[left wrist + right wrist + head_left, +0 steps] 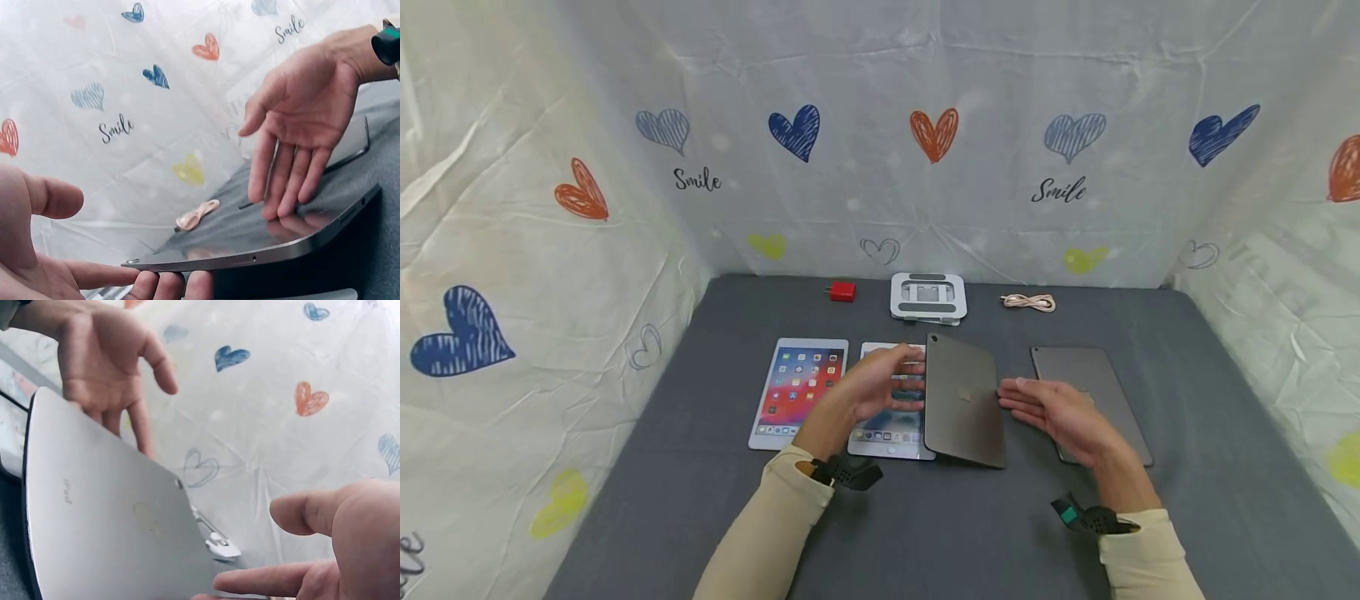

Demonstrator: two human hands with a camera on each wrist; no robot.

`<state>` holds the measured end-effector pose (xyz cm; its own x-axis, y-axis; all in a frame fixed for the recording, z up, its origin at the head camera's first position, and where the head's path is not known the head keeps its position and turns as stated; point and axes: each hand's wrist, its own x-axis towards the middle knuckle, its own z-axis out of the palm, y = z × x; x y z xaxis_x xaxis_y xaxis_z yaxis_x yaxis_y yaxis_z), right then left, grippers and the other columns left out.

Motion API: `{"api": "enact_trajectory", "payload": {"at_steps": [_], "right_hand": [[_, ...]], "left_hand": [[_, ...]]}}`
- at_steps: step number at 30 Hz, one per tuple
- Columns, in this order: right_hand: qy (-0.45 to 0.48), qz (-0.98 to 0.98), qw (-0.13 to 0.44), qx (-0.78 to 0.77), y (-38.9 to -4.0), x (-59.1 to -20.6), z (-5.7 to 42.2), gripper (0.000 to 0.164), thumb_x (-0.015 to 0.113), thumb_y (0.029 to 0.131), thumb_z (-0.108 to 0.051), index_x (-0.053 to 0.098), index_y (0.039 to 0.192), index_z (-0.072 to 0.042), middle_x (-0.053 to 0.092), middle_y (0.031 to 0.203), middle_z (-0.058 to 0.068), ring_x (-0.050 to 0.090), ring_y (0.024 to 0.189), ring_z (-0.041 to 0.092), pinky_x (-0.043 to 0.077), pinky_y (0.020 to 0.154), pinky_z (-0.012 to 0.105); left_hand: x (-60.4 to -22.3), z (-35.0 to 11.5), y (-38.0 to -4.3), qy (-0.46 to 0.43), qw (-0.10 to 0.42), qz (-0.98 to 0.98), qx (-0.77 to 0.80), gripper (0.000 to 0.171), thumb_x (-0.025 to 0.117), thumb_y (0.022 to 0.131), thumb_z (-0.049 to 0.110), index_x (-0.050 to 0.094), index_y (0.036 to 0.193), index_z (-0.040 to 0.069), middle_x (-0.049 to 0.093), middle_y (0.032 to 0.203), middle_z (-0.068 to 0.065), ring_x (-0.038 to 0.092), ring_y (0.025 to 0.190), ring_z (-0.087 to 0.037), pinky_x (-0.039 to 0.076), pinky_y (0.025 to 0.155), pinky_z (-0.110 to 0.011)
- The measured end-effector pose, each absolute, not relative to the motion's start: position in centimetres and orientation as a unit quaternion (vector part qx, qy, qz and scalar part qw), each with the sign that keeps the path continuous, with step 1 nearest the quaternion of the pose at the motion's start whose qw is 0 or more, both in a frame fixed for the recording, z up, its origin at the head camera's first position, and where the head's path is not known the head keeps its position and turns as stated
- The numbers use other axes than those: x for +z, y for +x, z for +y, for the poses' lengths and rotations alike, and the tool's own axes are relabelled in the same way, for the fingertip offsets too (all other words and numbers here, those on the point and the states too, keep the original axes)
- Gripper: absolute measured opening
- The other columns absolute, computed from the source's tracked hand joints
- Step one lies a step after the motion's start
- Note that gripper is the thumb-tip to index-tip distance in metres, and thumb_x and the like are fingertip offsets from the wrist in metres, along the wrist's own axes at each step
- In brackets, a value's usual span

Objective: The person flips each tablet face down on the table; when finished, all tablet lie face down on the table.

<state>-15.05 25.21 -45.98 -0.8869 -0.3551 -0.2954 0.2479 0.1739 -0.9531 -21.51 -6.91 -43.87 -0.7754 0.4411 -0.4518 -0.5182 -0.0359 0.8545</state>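
While the left hand [871, 387] supports one edge of the tilted gray iPad [962, 421] on extended fingers, the right hand [1066, 414] stands spread at its three o'clock side; contact I cannot tell. From that iPad, a lit white iPad [891, 435] lies at nine o'clock, a white stand [928, 307] at eleven.

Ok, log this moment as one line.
tilted gray tablet: back showing | left hand: touching its raised edge | right hand: by its back, contact unclear
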Motion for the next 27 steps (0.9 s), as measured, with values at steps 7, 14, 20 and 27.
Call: {"api": "enact_trajectory", "payload": {"at_steps": [7,14,20,27], "right_hand": [[-0.029,0.75,0.224,-0.621,-14.8,-45.9,25.6,0.069,0.042,0.12,-0.042,0.035,0.166,0.01,0.038,0.172,0.03,0.04,0.16,0.045,0.046,0.128,0.035],[-0.015,0.767,0.211,-0.606,-14.6,-45.9,26.3,0.069,0.041,0.12,-0.043,0.038,0.164,0.01,0.042,0.17,0.029,0.042,0.159,0.044,0.048,0.126,0.035],[-0.011,0.778,0.198,-0.596,-14.4,-45.8,26.8,0.067,0.04,0.121,-0.041,0.038,0.163,0.011,0.042,0.17,0.029,0.043,0.159,0.045,0.051,0.12,0.026],[0.005,0.784,0.2,-0.587,-14.2,-45.7,27.2,0.068,0.041,0.121,-0.041,0.035,0.166,0.01,0.038,0.173,0.028,0.038,0.162,0.044,0.045,0.128,0.038]], "left_hand": [[-45.2,-6.2,-21.7,-0.039,0.344,0.593,0.727,0.045,0.056,0.11,0.031,0.058,0.146,0.003,0.058,0.132,-0.012,0.061,0.115,-0.031,0.063,0.104,-0.058],[-45.5,-5.1,-21.7,-0.048,0.35,0.588,0.728,0.048,0.057,0.11,0.031,0.056,0.148,0.001,0.057,0.139,-0.016,0.061,0.117,-0.033,0.063,0.105,-0.059],[-45.6,-4.3,-21.8,-0.041,0.356,0.59,0.724,0.051,0.058,0.111,0.032,0.055,0.15,0.0,0.055,0.145,-0.02,0.062,0.122,-0.036,0.062,0.106,-0.06],[-45.8,-3.4,-21.9,-0.035,0.358,0.599,0.715,0.046,0.058,0.111,0.031,0.057,0.147,0.001,0.054,0.147,-0.021,0.061,0.126,-0.039,0.064,0.104,-0.057]]}}
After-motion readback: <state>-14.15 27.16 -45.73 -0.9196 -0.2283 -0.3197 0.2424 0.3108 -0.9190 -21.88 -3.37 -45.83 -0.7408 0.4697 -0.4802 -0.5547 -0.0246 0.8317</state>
